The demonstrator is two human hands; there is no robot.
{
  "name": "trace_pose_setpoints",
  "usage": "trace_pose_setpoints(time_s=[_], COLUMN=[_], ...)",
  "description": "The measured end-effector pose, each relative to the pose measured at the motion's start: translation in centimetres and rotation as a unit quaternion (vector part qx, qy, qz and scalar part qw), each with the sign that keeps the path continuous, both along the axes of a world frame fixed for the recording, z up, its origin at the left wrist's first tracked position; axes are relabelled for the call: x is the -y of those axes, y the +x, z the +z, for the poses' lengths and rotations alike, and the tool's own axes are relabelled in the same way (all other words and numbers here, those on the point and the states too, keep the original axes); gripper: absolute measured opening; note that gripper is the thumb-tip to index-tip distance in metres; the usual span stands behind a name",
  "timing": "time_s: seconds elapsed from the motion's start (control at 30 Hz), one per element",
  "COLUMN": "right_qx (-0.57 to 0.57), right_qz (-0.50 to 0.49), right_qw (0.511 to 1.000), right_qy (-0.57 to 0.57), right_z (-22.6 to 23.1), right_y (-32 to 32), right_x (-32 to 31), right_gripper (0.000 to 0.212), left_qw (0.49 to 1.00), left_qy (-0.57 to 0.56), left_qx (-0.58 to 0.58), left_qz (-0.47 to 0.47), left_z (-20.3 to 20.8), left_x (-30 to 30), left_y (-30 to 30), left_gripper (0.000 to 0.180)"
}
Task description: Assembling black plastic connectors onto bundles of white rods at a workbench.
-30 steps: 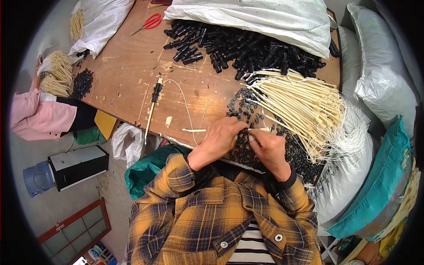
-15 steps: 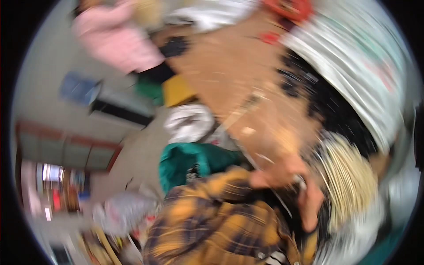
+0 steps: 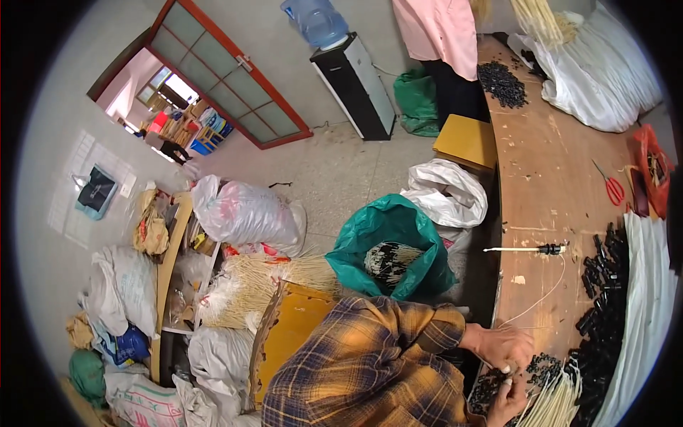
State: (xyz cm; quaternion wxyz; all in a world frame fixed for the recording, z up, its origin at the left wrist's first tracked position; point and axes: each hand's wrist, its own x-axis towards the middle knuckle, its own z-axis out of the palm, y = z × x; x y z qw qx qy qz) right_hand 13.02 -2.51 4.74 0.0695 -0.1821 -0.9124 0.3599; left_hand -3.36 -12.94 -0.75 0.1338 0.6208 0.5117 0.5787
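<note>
My left hand (image 3: 504,346) and my right hand (image 3: 508,401) are close together at the table's near edge, fingers pinched. Whatever small thing they hold is hidden between the fingertips. A bundle of thin cream wires (image 3: 558,400) lies beside my right hand, with small black parts (image 3: 544,370) scattered around. Farther up the table rests a thin pale rod with a black connector (image 3: 551,249). From its end a fine white cord (image 3: 546,295) curves down towards my left hand; whether the fingers grip it I cannot tell.
Along the wooden table (image 3: 530,171) lie black connectors (image 3: 605,285), red-handled scissors (image 3: 614,189) and a red bag (image 3: 651,167). An open green sack (image 3: 341,245) stands to the left. A person in pink (image 3: 445,32) is at the far end, near a water dispenser (image 3: 356,89).
The view has swung left and is now sharp, bringing the doorway and sacks into fuller sight. Both hands stay close together near the wire bundle, appearing lower in the picture.
</note>
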Motion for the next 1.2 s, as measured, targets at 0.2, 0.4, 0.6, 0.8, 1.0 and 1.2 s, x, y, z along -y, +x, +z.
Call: trace_pose_setpoints(time_s=[0.2, 0.4, 0.6, 0.8, 1.0, 1.2], right_qx=[-0.028, -0.065, -0.055, -0.043, -0.071, -0.109], right_qz=[-0.157, -0.362, -0.361, -0.325, -0.349, -0.378], right_qw=[0.976, 0.897, 0.871, 0.881, 0.862, 0.834], right_qy=[-0.146, -0.246, -0.328, -0.342, -0.361, -0.388], right_z=[-2.6, -3.4, -4.5, -4.2, -5.1, -4.1], right_y=[2.8, 6.0, 5.6, 4.7, 4.9, 4.6], right_x=[-0.8, 0.4, -0.6, -0.6, -0.6, -0.9], right_gripper=[0.015, 0.011, 0.009, 0.009, 0.010, 0.010], left_qw=[0.985, 0.969, 0.944, 0.938, 0.955, 0.964], left_qy=[-0.106, -0.188, -0.305, -0.283, -0.206, -0.260], left_qx=[-0.138, -0.148, -0.119, -0.196, -0.211, -0.047], left_qz=[-0.004, 0.063, 0.047, 0.037, 0.024, -0.020], left_z=[-6.4, -1.1, -0.6, -1.8, -1.2, -1.8], left_x=[-2.5, -4.0, -4.8, -5.7, -6.4, -6.3], left_y=[-3.2, -7.8, -6.7, -5.9, -5.3, -5.2], left_gripper=[0.040, 0.020, 0.022, 0.027, 0.034, 0.026])
